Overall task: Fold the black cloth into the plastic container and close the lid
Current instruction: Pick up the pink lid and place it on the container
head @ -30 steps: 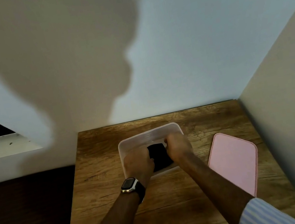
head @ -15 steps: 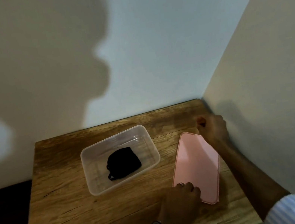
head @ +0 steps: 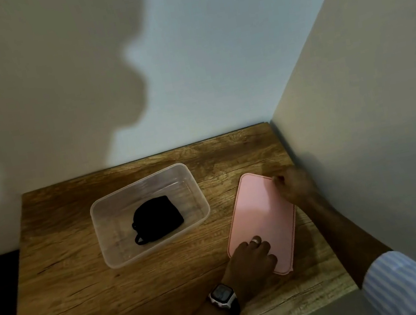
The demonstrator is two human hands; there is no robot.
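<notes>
Now your left hand (head: pixel 250 259) lies flat on the near end of the pink lid (head: pixel 261 214), fingers spread over its near left corner, not wrapped around anything. Your right hand (head: pixel 293 185) sits at the lid's far right corner with the fingers curled against the edge; you cannot tell from here whether they actually pinch the rim or only touch it. The lid rests flat on the wooden table (head: pixel 85 290), just to the right of the plastic container (head: pixel 124 259) and apart from it. The black cloth (head: pixel 156 219) lies bundled inside the container, near the middle of its floor, with a small loop poking out at its near left side. The container stands open. A watch (head: pixel 222 295) shows on your left wrist, and a striped sleeve (head: pixel 407 286) covers your right forearm.
</notes>
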